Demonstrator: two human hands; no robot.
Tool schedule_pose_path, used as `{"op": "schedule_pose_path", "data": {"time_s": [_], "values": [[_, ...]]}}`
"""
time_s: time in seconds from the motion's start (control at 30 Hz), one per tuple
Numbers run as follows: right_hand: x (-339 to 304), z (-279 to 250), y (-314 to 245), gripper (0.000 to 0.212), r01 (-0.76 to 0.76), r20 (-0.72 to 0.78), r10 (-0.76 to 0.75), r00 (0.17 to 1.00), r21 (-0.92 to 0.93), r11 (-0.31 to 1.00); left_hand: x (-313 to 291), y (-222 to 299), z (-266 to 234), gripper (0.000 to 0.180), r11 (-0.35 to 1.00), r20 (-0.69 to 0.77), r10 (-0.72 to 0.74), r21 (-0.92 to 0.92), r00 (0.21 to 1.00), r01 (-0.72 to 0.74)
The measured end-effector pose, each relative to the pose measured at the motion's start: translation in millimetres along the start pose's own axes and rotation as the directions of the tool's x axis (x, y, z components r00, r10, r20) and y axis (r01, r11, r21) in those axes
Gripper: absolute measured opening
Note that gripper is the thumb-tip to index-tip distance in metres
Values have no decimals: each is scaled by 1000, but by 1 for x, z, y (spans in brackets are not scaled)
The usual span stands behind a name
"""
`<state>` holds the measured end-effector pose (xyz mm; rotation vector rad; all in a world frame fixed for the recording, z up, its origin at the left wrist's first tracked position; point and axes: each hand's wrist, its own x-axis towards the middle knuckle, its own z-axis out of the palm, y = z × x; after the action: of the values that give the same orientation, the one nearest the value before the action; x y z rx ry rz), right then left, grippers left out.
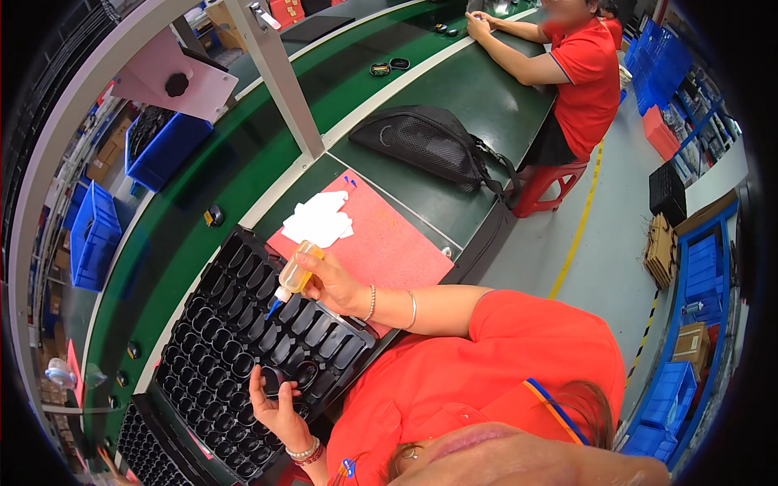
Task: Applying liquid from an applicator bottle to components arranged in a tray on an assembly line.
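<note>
My right hand (334, 283) is wrapped round a small clear squeeze bottle (298, 267) with yellowish liquid, a white cap and a thin blue nozzle tip. The bottle is tilted, its tip pointing down over the black tray (304, 320). Below it, my left hand (279, 411) pinches a black oval shell (273, 382) between thumb and fingers, just over the tray's near part. Rows of oval pockets fill this tray, and black pieces seem to sit in many of them. The nozzle tip is apart from the shell.
White wipes (318, 219) lie on a pink mat (381, 243) beside the tray. Beyond rests a black bag (421, 142). A green conveyor (174, 267) carries small black-and-yellow parts (214, 216). A metal post (284, 89) rises at the bench edge. A co-worker (579, 73) sits at the far right.
</note>
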<state>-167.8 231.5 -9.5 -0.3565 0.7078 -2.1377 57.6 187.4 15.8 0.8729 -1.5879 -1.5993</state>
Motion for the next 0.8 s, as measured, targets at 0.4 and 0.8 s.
{"op": "schedule_pose_path", "data": {"time_s": [0.4, 0.8], "values": [[-1, -3, 0, 32, 7, 14, -7, 1000, 17, 1000, -2, 0, 0, 51, 999, 6, 7, 37, 1000, -7], [1, -2, -1, 42, 31, -15, -32, 999, -81, 996, 3, -6, -8, 51, 999, -18, -5, 34, 1000, 6]]}}
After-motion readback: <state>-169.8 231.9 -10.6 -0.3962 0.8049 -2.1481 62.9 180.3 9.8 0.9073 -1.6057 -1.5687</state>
